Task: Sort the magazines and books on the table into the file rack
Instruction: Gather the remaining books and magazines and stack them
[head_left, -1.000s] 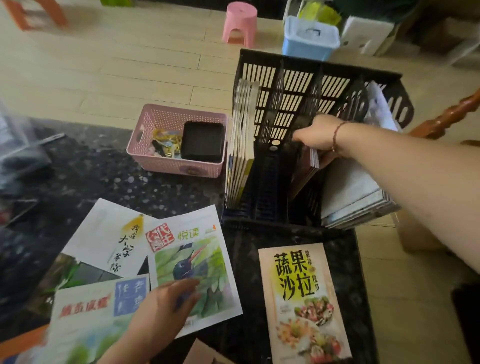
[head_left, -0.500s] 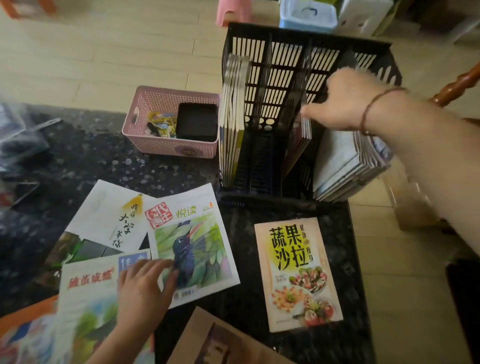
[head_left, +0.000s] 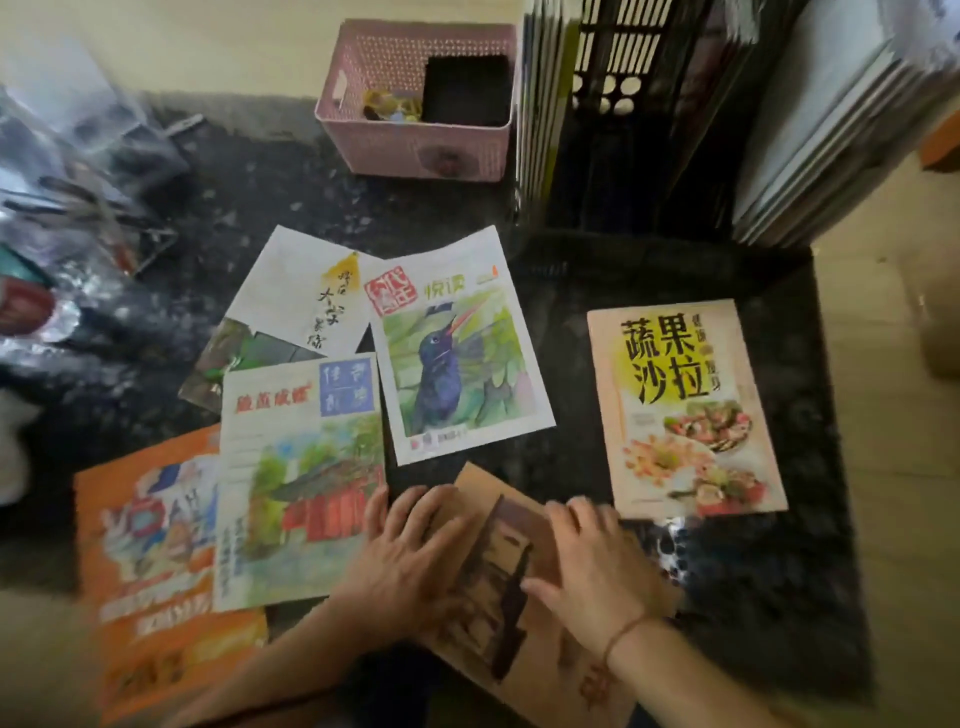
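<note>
Both hands are lying flat, fingers straight, on the brown-covered book (head_left: 498, 587) at the near edge of the surface (head_left: 753, 613): the left hand (head_left: 410, 551) is pressing its left part, the right hand (head_left: 592, 561) its right part. Neither is gripping anything yet.

Progress, judged from the present layout, is partial. Six items are still lying loose. From left to right: an orange magazine (head_left: 150, 561), partly under the red-pavilion magazine (head_left: 296, 467); a white calligraphy booklet (head_left: 296, 291) overlapping a dark green item (head_left: 234, 358); the kingfisher magazine (head_left: 457, 353); the brown-covered book under the hands; the salad cookbook (head_left: 685, 410), lying alone. At the far right, the black file rack (head_left: 613, 156) is already holding upright volumes in its left slot and a leaning stack on its right; the middle slot is appearing mostly free.

Clearances: the brown-covered book is projecting past the near edge, which should be offering a lifting point. Dark bare surface is separating it from the rack. The pink basket (head_left: 415, 140) is standing just beside the rack's left side. Blurred clutter is occupying the far left.
</note>
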